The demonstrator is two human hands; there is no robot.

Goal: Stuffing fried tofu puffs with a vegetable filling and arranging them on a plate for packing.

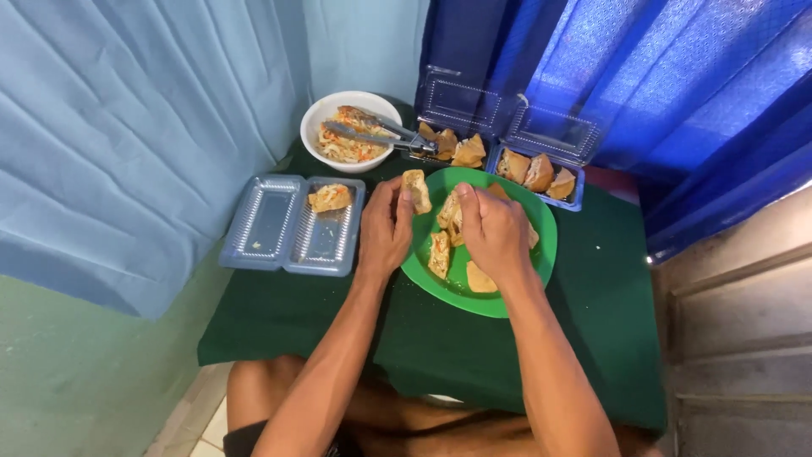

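My left hand (385,228) holds a golden-brown fried tofu piece (416,190) up at the left rim of a green plate (516,300). My right hand (492,230) rests over the plate, its fingers on another tofu piece (451,216). Several more fried pieces lie on the plate, partly hidden under my right hand. To the left lies an open clear plastic box (292,224) with one tofu piece (330,198) in it.
A white bowl (351,129) of shredded vegetables with metal tongs (381,135) stands at the back. Two open clear boxes (499,127) holding fried pieces sit behind the plate. A dark green cloth (592,322) covers the small table; blue curtains hang close around.
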